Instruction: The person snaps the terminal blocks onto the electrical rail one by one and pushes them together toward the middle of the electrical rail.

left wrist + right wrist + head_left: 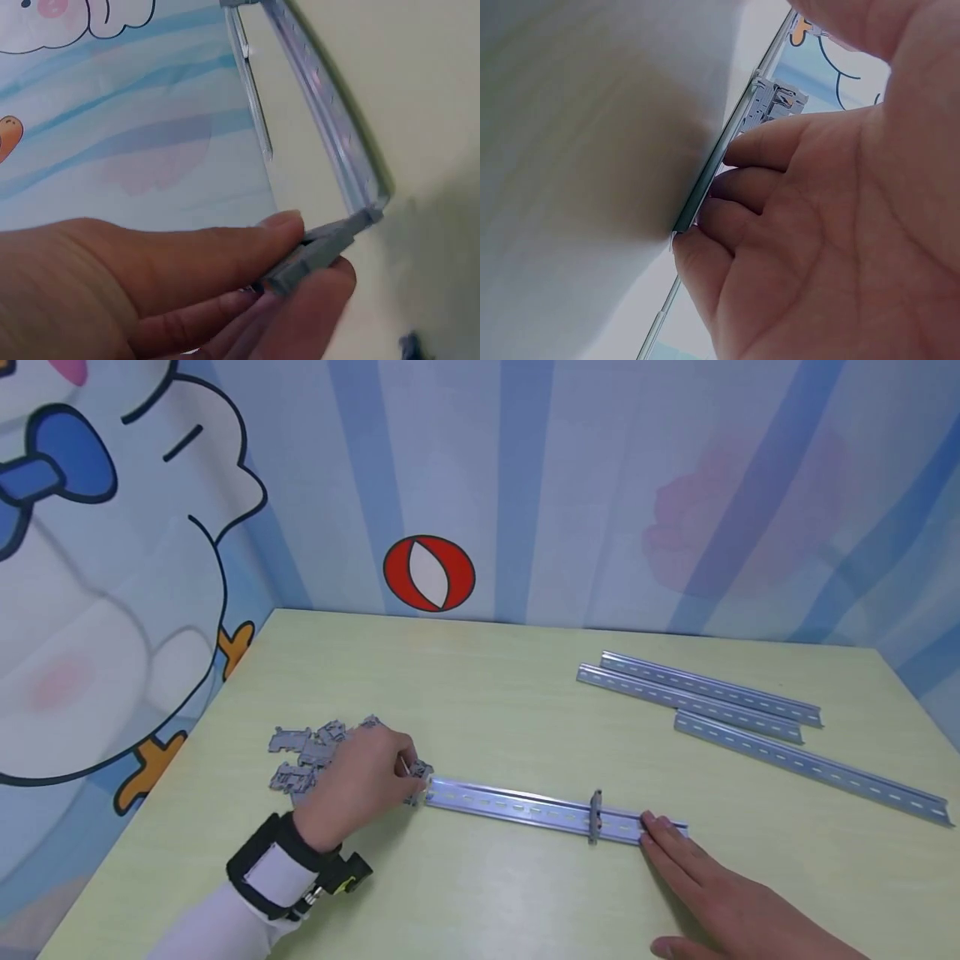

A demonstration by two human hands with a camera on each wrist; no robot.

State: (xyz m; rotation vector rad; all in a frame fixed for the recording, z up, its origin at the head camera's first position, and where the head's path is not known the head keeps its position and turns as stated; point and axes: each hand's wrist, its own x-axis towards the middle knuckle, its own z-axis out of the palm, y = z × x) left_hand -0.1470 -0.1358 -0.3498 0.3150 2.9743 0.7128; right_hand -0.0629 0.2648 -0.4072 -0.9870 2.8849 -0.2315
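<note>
A slotted metal DIN rail lies across the middle of the table. At its left end my left hand pinches a grey plastic clip between thumb and fingers. In the left wrist view the clip's tip meets the rail's end; whether it is hooked on, I cannot tell. Straight fingers of my right hand rest on the rail's right end. A second grey clip stands upright across the rail, a little left of those fingers. The right wrist view shows this mounted clip beyond the fingertips.
Several loose grey clips lie in a pile at the left, partly hidden behind my left hand. Three more slotted rails lie at the back right. A printed cloth wall borders the table's far side.
</note>
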